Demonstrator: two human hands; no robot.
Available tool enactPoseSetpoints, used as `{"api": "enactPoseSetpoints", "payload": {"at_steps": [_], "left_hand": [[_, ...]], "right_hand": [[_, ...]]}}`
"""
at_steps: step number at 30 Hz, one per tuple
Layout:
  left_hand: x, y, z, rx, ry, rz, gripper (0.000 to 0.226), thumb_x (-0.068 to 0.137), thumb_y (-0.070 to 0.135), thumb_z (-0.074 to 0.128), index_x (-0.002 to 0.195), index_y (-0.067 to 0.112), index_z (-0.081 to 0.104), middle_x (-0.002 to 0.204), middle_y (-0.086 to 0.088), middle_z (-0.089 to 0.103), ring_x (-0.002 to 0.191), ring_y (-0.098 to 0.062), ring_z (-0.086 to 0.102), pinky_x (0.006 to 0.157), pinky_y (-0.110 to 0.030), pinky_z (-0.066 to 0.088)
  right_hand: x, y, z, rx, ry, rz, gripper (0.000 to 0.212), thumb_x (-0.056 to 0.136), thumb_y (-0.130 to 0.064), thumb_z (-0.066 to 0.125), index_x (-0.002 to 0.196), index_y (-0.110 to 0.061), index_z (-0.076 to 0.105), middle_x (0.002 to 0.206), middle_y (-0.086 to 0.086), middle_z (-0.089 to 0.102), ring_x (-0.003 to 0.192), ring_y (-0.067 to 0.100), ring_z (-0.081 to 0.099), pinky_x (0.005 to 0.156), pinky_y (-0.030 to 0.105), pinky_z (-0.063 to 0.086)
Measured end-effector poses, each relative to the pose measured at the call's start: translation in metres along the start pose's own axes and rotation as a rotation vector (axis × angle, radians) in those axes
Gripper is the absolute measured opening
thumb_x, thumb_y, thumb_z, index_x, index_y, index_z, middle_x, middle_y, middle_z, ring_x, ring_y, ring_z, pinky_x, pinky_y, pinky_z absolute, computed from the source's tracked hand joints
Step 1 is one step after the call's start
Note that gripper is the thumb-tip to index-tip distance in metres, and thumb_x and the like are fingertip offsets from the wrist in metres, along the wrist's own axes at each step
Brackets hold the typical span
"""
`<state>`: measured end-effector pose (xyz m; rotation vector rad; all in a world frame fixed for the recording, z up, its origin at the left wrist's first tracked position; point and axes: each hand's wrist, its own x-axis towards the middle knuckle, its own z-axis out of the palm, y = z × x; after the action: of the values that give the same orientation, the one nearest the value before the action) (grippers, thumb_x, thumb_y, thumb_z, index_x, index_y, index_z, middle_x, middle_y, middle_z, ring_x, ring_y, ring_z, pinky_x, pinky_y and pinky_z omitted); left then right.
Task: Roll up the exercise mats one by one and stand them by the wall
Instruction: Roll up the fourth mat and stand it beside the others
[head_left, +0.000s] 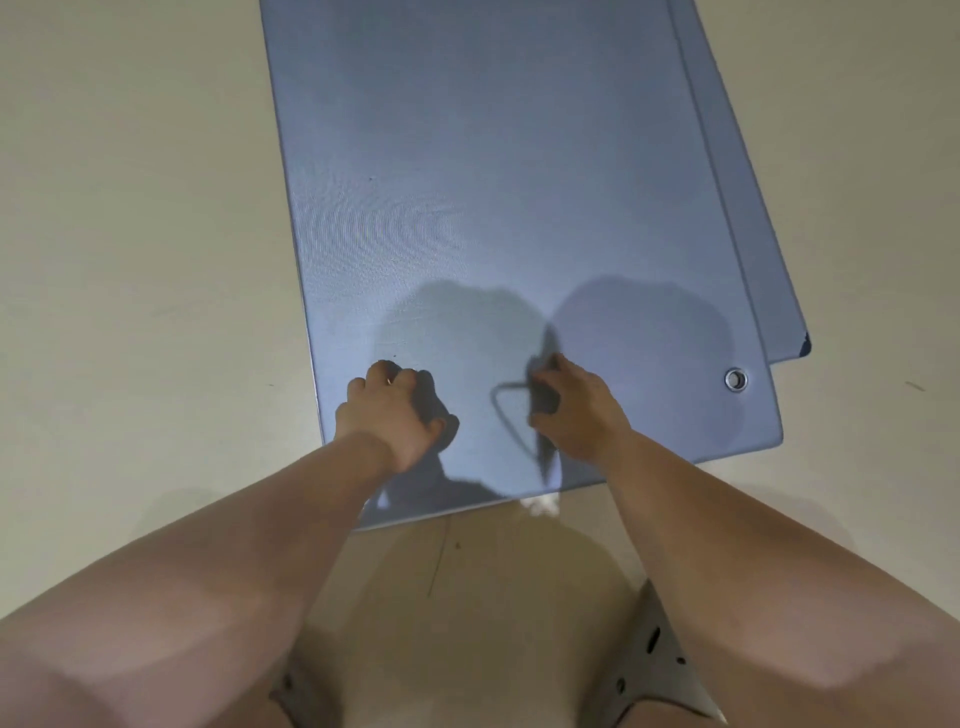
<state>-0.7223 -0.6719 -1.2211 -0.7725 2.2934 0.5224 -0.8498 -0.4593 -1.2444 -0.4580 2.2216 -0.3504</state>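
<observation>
On the pale floor (130, 260) the top mat (493, 182) lies fully flat and unrolled, running away from the person. No turn is started, so this looks like the setup before the first roll.

A second blue mat (737, 208) lies under the top mat and shows as a strip past its right edge. Stacked like that, they'd have to come off one at a time, top mat first.

Both hands sit just inside the top mat's near edge, roughly centred. That's probably where a roll would begin.

- Left hand (395, 410): grip curled tight, knuckles down on the top mat, nothing visible in it. Likely pinning that end.
- Right hand (571, 410): grip closed round a dark strap (544, 457). One loop lies on the top mat between the hands. My guess is a tie for the finished roll, kept within reach.

A metal grommet (735, 379) sits in the top mat's near right corner, well clear of both hands. A small white scrap (543, 505) pokes out at the near edge; can't tell what it is.
</observation>
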Motion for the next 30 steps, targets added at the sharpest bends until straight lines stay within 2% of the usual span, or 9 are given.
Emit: {"api": "enactPoseSetpoints", "payload": {"at_steps": [3,5,8,10,14,19,22,26,30], "left_hand": [[0.0,-0.01,0.019,-0.013,-0.019,0.064,0.059,0.086,0.054,0.063,0.138,0.034,0.043,0.143,0.001,0.029,0.124,-0.031,0.034,0.093,-0.047,0.047],[0.003,-0.016,0.032,0.056,0.034,0.122,0.059,0.08,0.051,0.068,0.13,0.033,0.043,0.133,0.001,0.029,0.114,-0.028,0.032,0.08,-0.043,0.046],[0.006,-0.013,0.041,0.103,0.082,0.153,0.065,0.077,0.055,0.07,0.13,0.031,0.041,0.129,-0.001,0.027,0.109,-0.027,0.031,0.078,-0.041,0.044],[0.006,-0.008,0.039,0.078,0.064,0.131,0.067,0.078,0.059,0.068,0.133,0.031,0.04,0.134,-0.002,0.027,0.113,-0.029,0.033,0.084,-0.043,0.045],[0.001,-0.009,0.043,0.242,0.131,0.218,0.071,0.077,0.068,0.059,0.137,0.034,0.04,0.145,-0.004,0.026,0.126,-0.034,0.036,0.103,-0.051,0.034],[-0.012,-0.003,0.062,0.389,0.11,0.482,0.086,0.076,0.07,0.065,0.144,0.029,0.033,0.157,-0.008,0.015,0.14,-0.036,0.022,0.113,-0.056,0.013],[-0.018,0.002,0.069,0.46,0.056,0.566,0.091,0.074,0.062,0.072,0.145,0.026,0.028,0.157,-0.009,0.011,0.14,-0.034,0.019,0.113,-0.056,0.014],[-0.016,-0.006,0.073,0.437,0.026,0.549,0.087,0.076,0.056,0.072,0.143,0.027,0.026,0.158,-0.005,0.008,0.139,-0.03,0.021,0.112,-0.053,0.021],[-0.013,-0.008,0.067,0.442,0.06,0.565,0.091,0.072,0.058,0.074,0.144,0.024,0.03,0.156,-0.006,0.015,0.135,-0.03,0.027,0.11,-0.051,0.022]], "right_hand": [[-0.006,0.006,0.01,-0.232,-0.101,-0.043,0.096,0.082,-0.047,0.08,0.162,-0.037,0.029,0.173,-0.006,0.007,0.16,0.026,0.009,0.118,0.049,0.036],[-0.011,0.012,0.017,-0.402,-0.131,-0.047,0.121,0.074,-0.053,0.085,0.165,-0.04,0.008,0.173,-0.007,-0.018,0.161,0.023,-0.011,0.123,0.052,0.025],[-0.018,0.026,0.027,-0.606,-0.14,-0.037,0.145,0.064,-0.06,0.09,0.162,-0.043,-0.016,0.167,-0.003,-0.034,0.157,0.035,-0.024,0.122,0.064,0.015],[-0.023,0.036,0.031,-0.622,-0.107,-0.038,0.141,0.07,-0.055,0.088,0.16,-0.045,-0.021,0.165,-0.003,-0.037,0.156,0.039,-0.024,0.121,0.065,0.016],[-0.028,0.047,0.031,-0.578,-0.029,-0.127,0.118,0.084,-0.041,0.079,0.164,-0.043,-0.008,0.172,-0.004,-0.023,0.158,0.044,-0.012,0.122,0.057,0.025],[-0.021,0.053,0.042,-0.646,-0.003,-0.228,0.106,0.074,-0.03,0.084,0.164,-0.035,0.028,0.174,0.017,0.011,0.15,0.057,0.02,0.115,0.06,0.035],[-0.02,0.047,0.042,-0.699,-0.01,-0.237,0.102,0.086,-0.025,0.074,0.165,-0.041,0.011,0.173,0.021,-0.007,0.153,0.055,0.008,0.121,0.061,0.019],[-0.027,0.035,0.049,-0.868,0.015,-0.276,0.092,0.098,-0.027,0.062,0.167,-0.031,0.002,0.17,0.03,-0.005,0.154,0.054,0.009,0.114,0.072,-0.007],[-0.027,0.034,0.064,-0.853,-0.031,-0.277,0.094,0.084,-0.012,0.077,0.164,-0.03,0.03,0.164,0.037,0.022,0.146,0.061,0.028,0.112,0.077,0.025]]}}
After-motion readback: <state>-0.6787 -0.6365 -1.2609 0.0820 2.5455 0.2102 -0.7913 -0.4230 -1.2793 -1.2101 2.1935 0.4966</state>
